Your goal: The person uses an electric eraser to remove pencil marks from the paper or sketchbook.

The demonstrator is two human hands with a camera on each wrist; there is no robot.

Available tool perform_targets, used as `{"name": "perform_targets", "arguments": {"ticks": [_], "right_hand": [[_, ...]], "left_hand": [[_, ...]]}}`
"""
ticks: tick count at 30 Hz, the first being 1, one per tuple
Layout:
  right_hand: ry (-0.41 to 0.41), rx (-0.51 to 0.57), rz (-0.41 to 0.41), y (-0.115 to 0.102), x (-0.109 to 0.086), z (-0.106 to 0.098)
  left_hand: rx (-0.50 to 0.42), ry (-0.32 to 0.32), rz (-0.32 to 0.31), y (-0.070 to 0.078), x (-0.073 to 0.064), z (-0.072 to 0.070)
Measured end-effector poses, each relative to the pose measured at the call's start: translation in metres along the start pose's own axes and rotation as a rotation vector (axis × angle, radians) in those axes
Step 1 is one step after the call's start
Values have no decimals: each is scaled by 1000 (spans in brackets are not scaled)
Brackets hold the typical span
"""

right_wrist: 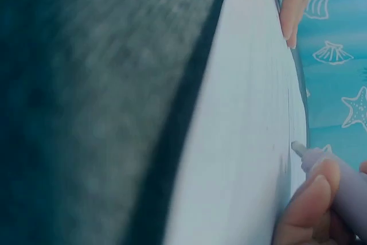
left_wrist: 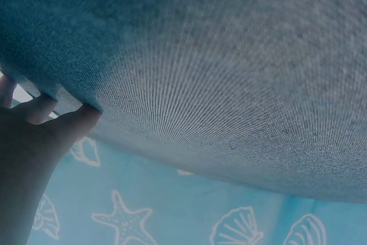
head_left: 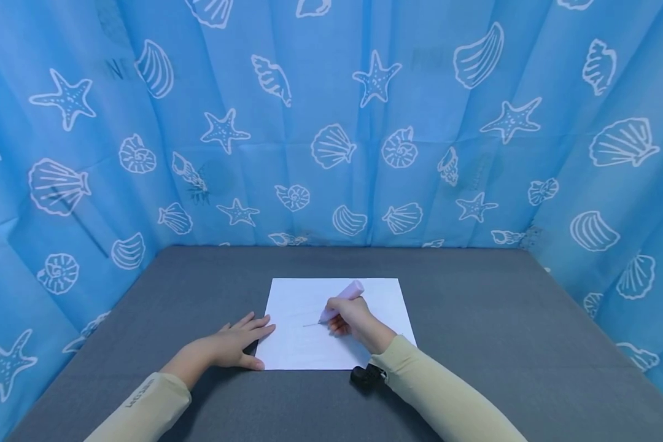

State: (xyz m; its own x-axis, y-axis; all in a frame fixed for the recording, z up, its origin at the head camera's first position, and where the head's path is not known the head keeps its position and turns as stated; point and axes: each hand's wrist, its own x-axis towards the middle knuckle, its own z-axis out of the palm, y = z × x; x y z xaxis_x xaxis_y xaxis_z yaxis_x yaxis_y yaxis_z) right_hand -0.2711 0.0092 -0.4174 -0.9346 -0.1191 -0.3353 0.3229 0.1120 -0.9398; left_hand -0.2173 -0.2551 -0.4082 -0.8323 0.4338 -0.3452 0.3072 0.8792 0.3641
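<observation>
A white sheet of paper (head_left: 293,350) lies on the grey cloth-covered table. My right hand (head_left: 358,319) pinches a thick lilac marker (head_left: 349,291), tilted with its tip down at the paper. In the right wrist view the marker (right_wrist: 344,187) shows a grey tip close over the sheet (right_wrist: 241,96). A short thin dark line (head_left: 310,325) runs left from the tip. With fingers spread, my left hand (head_left: 232,344) rests at the paper's left edge, fingertips and thumb on the margin. The left wrist view shows its fingers (left_wrist: 77,121) on the cloth side.
The grey table (head_left: 475,344) stretches to both sides of the paper. Behind it and along the sides hangs a blue curtain (head_left: 309,172) with white shells and starfish. A black wrist device (head_left: 367,377) sits at the right cuff.
</observation>
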Motion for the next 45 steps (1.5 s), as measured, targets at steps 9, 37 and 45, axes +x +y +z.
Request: {"name": "perform_targets", "arguments": {"ticks": [9,37,45], "right_hand": [[15,-9,-3,1,0,1],[-20,-3,-10,0,1,3],[12,-7,-22,0,1,6]], "left_hand": [[-15,1,6,-1,1,1],[-19,-1,-4,4,-2,-2],[-1,10,-18,2,1,-2]]}}
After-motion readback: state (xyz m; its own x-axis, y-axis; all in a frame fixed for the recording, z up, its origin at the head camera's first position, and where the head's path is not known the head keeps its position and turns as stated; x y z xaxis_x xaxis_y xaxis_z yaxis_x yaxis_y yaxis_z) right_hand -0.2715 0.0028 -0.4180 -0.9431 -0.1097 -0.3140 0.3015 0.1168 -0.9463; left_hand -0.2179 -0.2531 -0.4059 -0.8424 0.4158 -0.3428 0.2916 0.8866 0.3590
